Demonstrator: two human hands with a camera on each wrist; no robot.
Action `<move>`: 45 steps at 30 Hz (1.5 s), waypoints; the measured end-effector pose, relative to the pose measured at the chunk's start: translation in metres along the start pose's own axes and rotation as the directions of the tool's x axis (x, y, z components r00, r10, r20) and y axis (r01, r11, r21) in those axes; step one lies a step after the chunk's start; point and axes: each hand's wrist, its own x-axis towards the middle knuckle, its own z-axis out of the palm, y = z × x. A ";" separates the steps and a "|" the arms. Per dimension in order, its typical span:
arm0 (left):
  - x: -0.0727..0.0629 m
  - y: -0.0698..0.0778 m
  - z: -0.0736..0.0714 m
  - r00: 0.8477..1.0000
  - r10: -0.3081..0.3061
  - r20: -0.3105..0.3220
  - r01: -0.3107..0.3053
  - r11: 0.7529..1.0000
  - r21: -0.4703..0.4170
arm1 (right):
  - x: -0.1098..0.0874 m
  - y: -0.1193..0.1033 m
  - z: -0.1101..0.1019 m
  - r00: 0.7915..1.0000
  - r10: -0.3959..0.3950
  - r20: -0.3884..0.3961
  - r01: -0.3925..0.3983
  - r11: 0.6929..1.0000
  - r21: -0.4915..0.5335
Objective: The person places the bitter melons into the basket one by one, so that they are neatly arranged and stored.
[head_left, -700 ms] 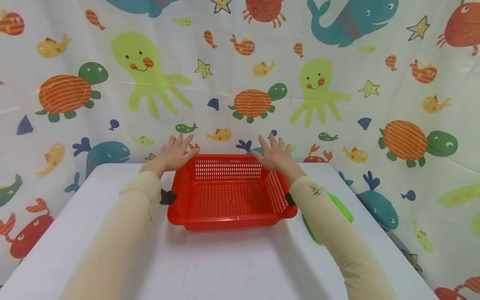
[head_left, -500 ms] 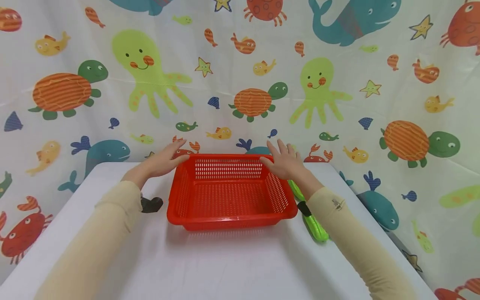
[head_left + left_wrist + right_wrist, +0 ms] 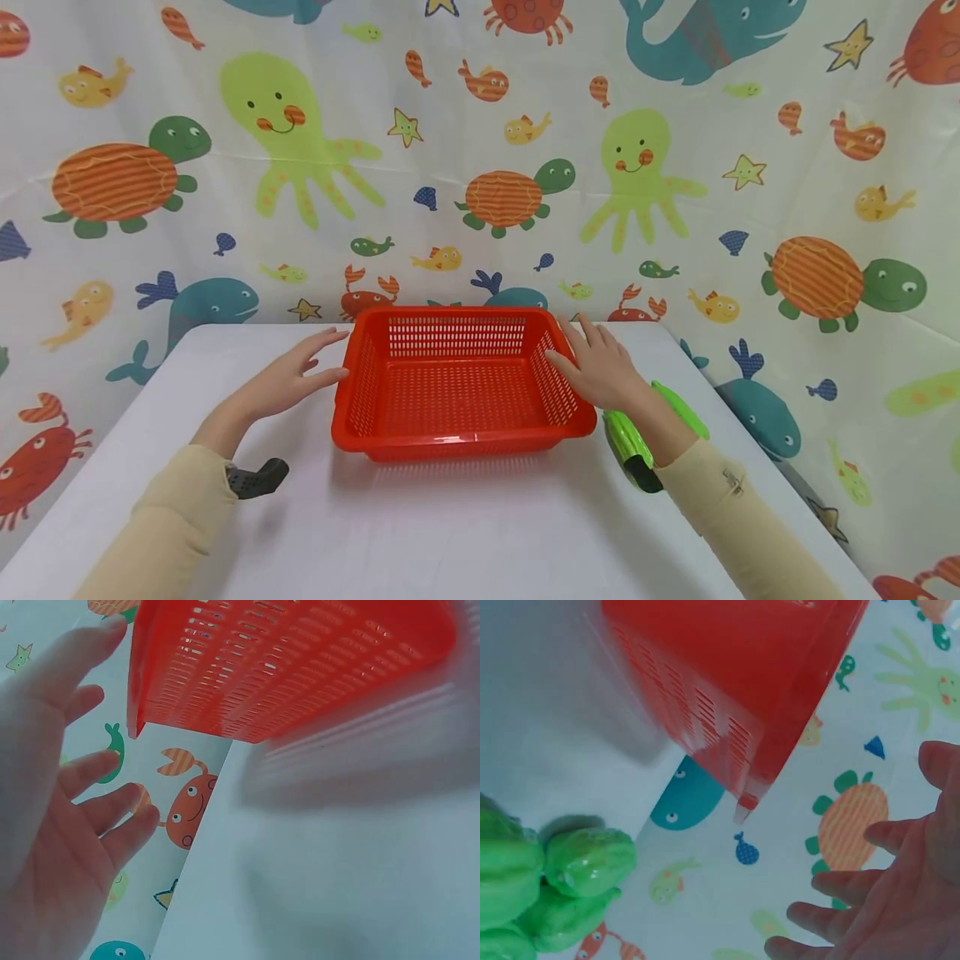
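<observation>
A red perforated plastic basket (image 3: 459, 446) stands upright in the middle of the white table, with nothing inside it. At its left side is my left hand (image 3: 272, 388), fingers relaxed and apart, fingertips close to the rim; it holds nothing, as the left wrist view of the hand (image 3: 75, 825) shows. My right hand (image 3: 603, 367) overlaps the basket's right rim in the head view, its fingers spread. In the right wrist view, a gap shows between that hand (image 3: 900, 892) and the basket (image 3: 727, 660).
Several glossy green vegetables (image 3: 590, 861) lie right of the basket, long like cucumbers (image 3: 681, 408) in the head view and partly hidden by my right forearm. Behind the table hangs a sea-animal curtain (image 3: 465, 125). Black devices (image 3: 258, 479) sit at both wrists.
Both hands have come back toward me from the basket's far corners and spread apart, the left moving left and the right moving right. The basket stays in place.
</observation>
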 end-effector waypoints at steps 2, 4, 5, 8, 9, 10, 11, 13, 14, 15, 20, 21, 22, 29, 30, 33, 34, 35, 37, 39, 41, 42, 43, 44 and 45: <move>-0.002 -0.003 0.006 1.000 0.011 -0.005 -0.011 0.999 -0.037 | -0.009 0.005 0.002 1.000 0.009 -0.004 -0.009 1.000 0.023; -0.002 -0.005 0.011 1.000 0.022 -0.007 -0.023 0.997 -0.077 | -0.017 0.010 0.003 1.000 0.027 -0.002 -0.027 0.998 0.051; -0.003 -0.006 0.014 1.000 0.024 -0.006 -0.025 0.995 -0.099 | -0.022 0.013 0.003 0.999 0.038 0.000 -0.038 0.997 0.073; -0.003 -0.008 0.021 1.000 0.013 -0.010 -0.015 0.989 -0.148 | -0.034 0.024 0.002 0.998 0.061 -0.011 -0.059 0.988 0.143; -0.003 -0.008 0.023 1.000 0.006 -0.011 -0.008 0.987 -0.162 | -0.039 0.028 0.002 0.997 0.070 -0.015 -0.067 0.984 0.167; -0.004 -0.009 0.025 1.000 -0.003 -0.013 0.000 0.984 -0.177 | -0.043 0.032 0.002 0.997 0.078 -0.020 -0.073 0.979 0.189; -0.005 -0.009 0.027 1.000 -0.009 -0.016 0.006 0.982 -0.187 | -0.047 0.037 0.002 0.996 0.085 -0.027 -0.077 0.976 0.204; -0.006 -0.011 0.030 0.999 -0.027 -0.022 0.022 0.979 -0.201 | -0.054 0.045 0.002 0.994 0.102 -0.041 -0.090 0.969 0.230; -0.008 -0.011 0.031 0.999 -0.041 -0.024 0.035 0.977 -0.209 | -0.057 0.050 0.002 0.992 0.115 -0.043 -0.101 0.964 0.245; -0.009 -0.012 0.032 0.998 -0.053 -0.026 0.046 0.976 -0.215 | -0.060 0.054 0.002 0.991 0.125 -0.045 -0.109 0.961 0.255; -0.014 -0.013 0.035 0.995 -0.090 -0.038 0.079 0.969 -0.234 | -0.073 0.077 0.006 0.984 0.169 -0.056 -0.147 0.948 0.284; -0.014 -0.013 0.036 0.995 -0.090 -0.038 0.079 0.968 -0.237 | -0.075 0.081 0.008 0.982 0.180 -0.059 -0.157 0.946 0.283; -0.015 -0.013 0.037 0.995 -0.090 -0.038 0.078 0.968 -0.240 | -0.077 0.086 0.009 0.980 0.191 -0.063 -0.166 0.944 0.285; -0.014 -0.015 0.042 0.996 -0.076 -0.037 0.063 0.961 -0.268 | -0.096 0.121 0.023 0.969 0.202 -0.139 -0.164 0.955 0.248; -0.014 -0.016 0.042 0.997 -0.072 -0.037 0.059 0.961 -0.271 | -0.097 0.125 0.025 0.969 0.202 -0.144 -0.163 0.957 0.241; -0.013 -0.018 0.042 0.997 -0.069 -0.041 0.055 0.959 -0.279 | -0.101 0.135 0.031 0.969 0.207 -0.137 -0.172 0.958 0.230; -0.013 -0.018 0.042 0.997 -0.069 -0.042 0.054 0.958 -0.283 | -0.102 0.137 0.033 0.969 0.212 -0.126 -0.180 0.957 0.226; -0.013 -0.019 0.043 0.997 -0.069 -0.043 0.054 0.957 -0.286 | -0.103 0.140 0.035 0.969 0.217 -0.115 -0.188 0.957 0.222; -0.012 -0.020 0.044 0.997 -0.070 -0.045 0.054 0.956 -0.289 | -0.106 0.144 0.039 0.970 0.222 -0.098 -0.197 0.956 0.216; -0.012 -0.020 0.044 0.996 -0.071 -0.046 0.054 0.954 -0.296 | -0.107 0.146 0.043 0.970 0.225 -0.091 -0.202 0.956 0.213; -0.012 -0.020 0.045 0.996 -0.075 -0.048 0.057 0.951 -0.303 | -0.107 0.148 0.046 0.972 0.216 -0.092 -0.192 0.958 0.214; -0.012 -0.020 0.046 0.996 -0.078 -0.050 0.059 0.951 -0.305 | -0.107 0.149 0.047 0.973 0.211 -0.095 -0.187 0.959 0.214; -0.011 -0.020 0.046 0.996 -0.079 -0.052 0.059 0.949 -0.309 | -0.107 0.150 0.049 0.974 0.205 -0.098 -0.181 0.960 0.212; -0.012 -0.020 0.047 0.995 -0.083 -0.054 0.063 0.948 -0.312 | -0.106 0.150 0.050 0.975 0.200 -0.100 -0.176 0.962 0.210; -0.012 -0.020 0.047 0.995 -0.085 -0.056 0.064 0.947 -0.314 | -0.106 0.151 0.051 0.975 0.195 -0.103 -0.171 0.963 0.206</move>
